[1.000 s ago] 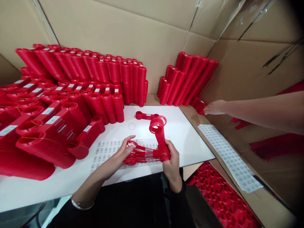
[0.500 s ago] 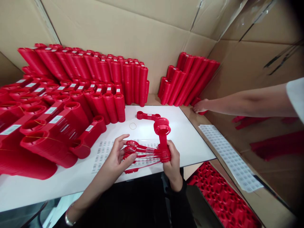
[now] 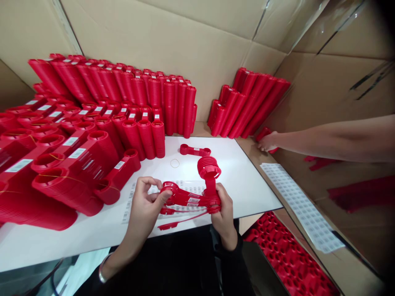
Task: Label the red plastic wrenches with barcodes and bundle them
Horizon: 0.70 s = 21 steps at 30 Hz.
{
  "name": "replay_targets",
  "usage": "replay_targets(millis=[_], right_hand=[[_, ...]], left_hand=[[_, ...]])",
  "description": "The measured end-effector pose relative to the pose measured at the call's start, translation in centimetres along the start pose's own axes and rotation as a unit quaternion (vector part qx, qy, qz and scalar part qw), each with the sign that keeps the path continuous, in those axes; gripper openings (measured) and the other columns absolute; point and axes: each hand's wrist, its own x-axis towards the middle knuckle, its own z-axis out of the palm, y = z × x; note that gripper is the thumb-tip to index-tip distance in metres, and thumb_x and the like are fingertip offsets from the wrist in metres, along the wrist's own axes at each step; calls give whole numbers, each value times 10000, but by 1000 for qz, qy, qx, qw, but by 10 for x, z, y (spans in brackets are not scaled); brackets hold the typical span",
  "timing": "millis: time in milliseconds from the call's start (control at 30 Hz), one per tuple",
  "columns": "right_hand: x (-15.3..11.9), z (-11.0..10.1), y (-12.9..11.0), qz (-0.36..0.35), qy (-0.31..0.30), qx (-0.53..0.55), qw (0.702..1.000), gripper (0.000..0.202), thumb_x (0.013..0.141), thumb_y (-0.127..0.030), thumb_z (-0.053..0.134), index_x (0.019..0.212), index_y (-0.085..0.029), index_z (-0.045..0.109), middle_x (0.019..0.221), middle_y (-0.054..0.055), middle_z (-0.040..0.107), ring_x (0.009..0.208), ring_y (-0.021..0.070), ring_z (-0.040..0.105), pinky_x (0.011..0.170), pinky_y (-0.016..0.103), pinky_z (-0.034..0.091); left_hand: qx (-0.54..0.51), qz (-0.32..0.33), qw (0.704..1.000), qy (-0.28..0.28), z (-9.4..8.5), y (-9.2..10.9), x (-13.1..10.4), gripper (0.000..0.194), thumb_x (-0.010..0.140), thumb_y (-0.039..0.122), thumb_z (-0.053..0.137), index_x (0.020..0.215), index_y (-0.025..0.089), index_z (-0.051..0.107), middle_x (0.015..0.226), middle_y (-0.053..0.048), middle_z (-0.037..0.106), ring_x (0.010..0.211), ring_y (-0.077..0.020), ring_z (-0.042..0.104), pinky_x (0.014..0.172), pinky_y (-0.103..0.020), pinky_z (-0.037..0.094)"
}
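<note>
My right hand [image 3: 224,216] is closed round the stacked ends of several red plastic pieces [image 3: 211,186], flat bars with a ring at each end. One group of them stands up from the hand, rings nested. Others fan out leftward, some with white barcode labels. My left hand [image 3: 145,207] pinches the ring ends of the upper fanned pieces [image 3: 170,192] between thumb and fingers. Two lower pieces [image 3: 169,226] hang apart below, outside that pinch. Behind the hands, a single labelled red piece [image 3: 194,151] lies on the white table [image 3: 247,176], with a rubber band [image 3: 175,163] beside it.
Stacked red pieces [image 3: 108,86] fill the left, some banded. Another group of stacks [image 3: 249,102] leans on the cardboard wall [image 3: 173,37]. A co-worker's hand [image 3: 268,141] touches a red piece at right. A label sheet [image 3: 299,205] and a box of red pieces [image 3: 290,255] lie nearer.
My left hand has closed from a looser hold into a pinch, and the upper fanned pieces are gathered closer together. The co-worker's arm has shifted slightly.
</note>
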Motion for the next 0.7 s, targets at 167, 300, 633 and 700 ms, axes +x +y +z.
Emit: replay_targets(millis=[167, 300, 633, 700], right_hand=[[1, -1, 2, 37, 27, -2, 999, 300, 836, -113, 443, 1083, -212, 584, 884, 19, 571, 779, 179, 552, 678, 298, 422], [3, -2, 4, 49, 35, -5, 998, 295, 831, -118, 444, 1073, -208, 587, 867, 13, 567, 757, 172, 548, 669, 293, 417], [5, 1, 3, 52, 32, -3, 998, 340, 797, -96, 437, 1080, -211, 586, 889, 25, 588, 780, 186, 569, 676, 302, 434], [6, 1, 2, 51, 42, -4, 998, 347, 791, -90, 437, 1080, -213, 585, 891, 22, 590, 786, 185, 571, 687, 302, 439]], left_hand=[[-17, 66, 998, -2, 0, -2, -1, 327, 733, 268, 748, 868, 221, 454, 957, 40, 436, 652, -57, 584, 605, -210, 547], [-5, 32, 999, -36, -2, 0, -2, 223, 773, 272, 720, 890, 212, 541, 958, 21, 485, 733, -102, 629, 634, -220, 550], [63, 67, 996, -9, -2, -3, -6, 132, 840, 314, 660, 884, 218, 581, 960, 7, 516, 622, -114, 635, 588, -271, 573], [69, 58, 996, -15, -2, -3, -6, 165, 864, 321, 636, 993, 236, 578, 1077, -4, 506, 596, -88, 629, 579, -262, 567]])
